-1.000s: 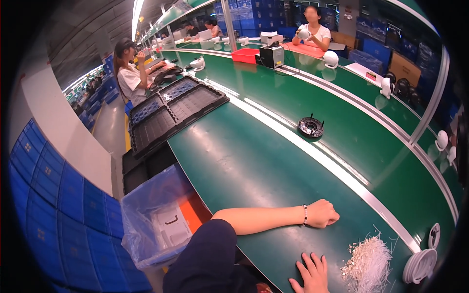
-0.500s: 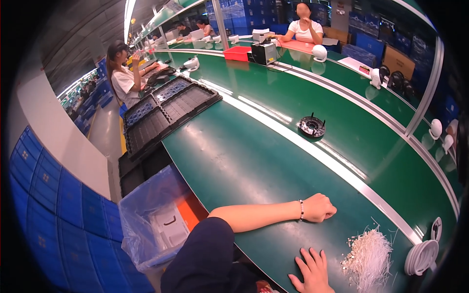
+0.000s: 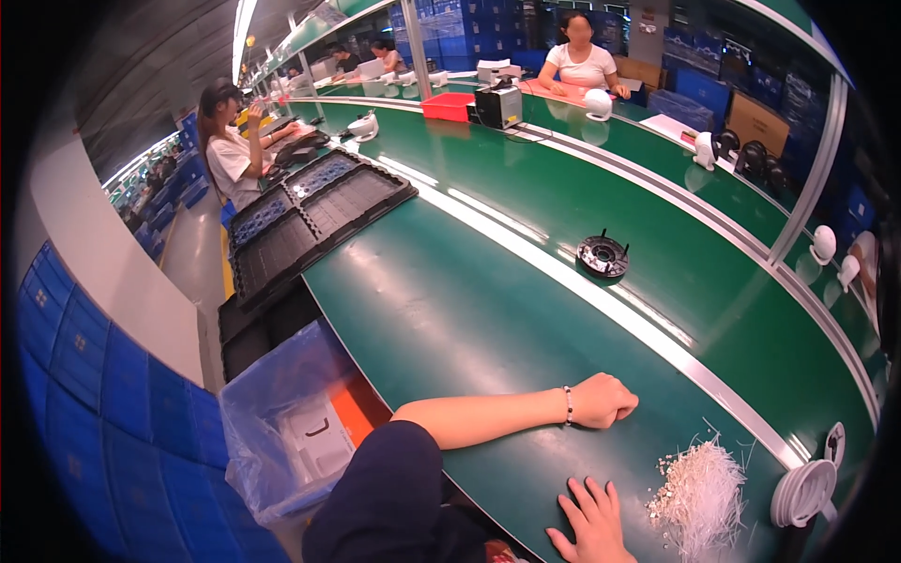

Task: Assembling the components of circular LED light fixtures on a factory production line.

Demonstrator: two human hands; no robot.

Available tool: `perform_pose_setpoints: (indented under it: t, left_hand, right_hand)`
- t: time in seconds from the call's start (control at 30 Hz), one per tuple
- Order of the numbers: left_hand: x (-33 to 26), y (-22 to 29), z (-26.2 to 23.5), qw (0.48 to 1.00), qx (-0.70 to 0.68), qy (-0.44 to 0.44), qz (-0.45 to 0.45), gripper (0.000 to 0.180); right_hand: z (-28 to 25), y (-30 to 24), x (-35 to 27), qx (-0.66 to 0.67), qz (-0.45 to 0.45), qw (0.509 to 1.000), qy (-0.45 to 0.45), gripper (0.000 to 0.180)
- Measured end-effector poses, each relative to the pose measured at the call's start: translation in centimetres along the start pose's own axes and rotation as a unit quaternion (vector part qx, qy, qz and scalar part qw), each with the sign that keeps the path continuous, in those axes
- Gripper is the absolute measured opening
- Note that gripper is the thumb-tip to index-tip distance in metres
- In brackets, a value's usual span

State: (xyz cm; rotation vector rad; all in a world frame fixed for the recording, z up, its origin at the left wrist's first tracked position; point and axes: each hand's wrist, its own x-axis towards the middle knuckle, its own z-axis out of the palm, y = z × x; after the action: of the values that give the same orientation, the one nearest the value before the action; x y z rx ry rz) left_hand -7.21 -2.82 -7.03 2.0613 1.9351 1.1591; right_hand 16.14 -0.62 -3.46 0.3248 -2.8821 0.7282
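Work surface: a long green belt table (image 3: 488, 310) curving from the lower right of the frame to the upper left, with a pale metal strip running along its middle.
Blue crates: stacked blue bins (image 3: 84, 394) filling the lower left edge of the frame.
Black trays: moulded black trays (image 3: 310, 211) lying at the near edge of the table, left of centre, some of their cells showing blue.
Plastic-lined bin: a box with a clear bag (image 3: 291, 422) standing beside the table at lower left, with white sheets and an orange side visible inside.
Co-workers: one person in a white top (image 3: 230, 155) seated at upper left, another in a white top (image 3: 582, 61) across the table at the top of the frame.
Left hand: the left hand (image 3: 605, 402) lies on the green surface at lower centre, forearm stretched across the table, a bead bracelet at the wrist; the fingers are curled into a loose fist, and it cannot be told whether anything is inside.
Right hand: the right hand (image 3: 591, 521) rests flat at the bottom edge, fingers spread and released, holding nothing, near the white pile and not touching it.
White pile: a heap of thin white strands and small bits (image 3: 699, 488) on the table at lower right, just right of the right hand and below the left hand.
White discs: a small stack of round white parts (image 3: 802, 493) at the lower right rim, beside the pile.
Black round part: a black disc-shaped part with prongs (image 3: 603, 255) alone on the far half of the table, right of centre, well apart from both hands.
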Motion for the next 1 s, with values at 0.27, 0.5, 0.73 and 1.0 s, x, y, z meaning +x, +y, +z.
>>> perform_pose_setpoints:
  t: [0.27, 0.5, 0.73, 1.0]
  left_hand:
    - [7.1, -10.3, -6.0, 0.907, 0.143, 0.374, -0.128, 0.042]
    - [9.5, -17.9, -9.6, 0.761, -0.009, 0.423, -0.492, 0.059]
    - [10.7, -17.2, -7.3, 0.777, -0.007, 0.316, -0.544, 0.062]
    - [13.6, -12.8, -2.1, 0.792, -0.239, 0.262, -0.497, 0.039]
  right_hand:
    - [0.1, -0.1, 0.2, 0.005, -0.004, 1.000, 0.001, 0.050]
    - [0.4, -0.1, 0.0, 0.010, -0.005, 1.000, 0.001, 0.051]
    - [0.1, -0.3, 0.0, 0.015, -0.003, 1.000, -0.006, 0.050]
    - [0.6, -0.5, -0.1, -0.007, -0.010, 1.000, 0.008, 0.050]
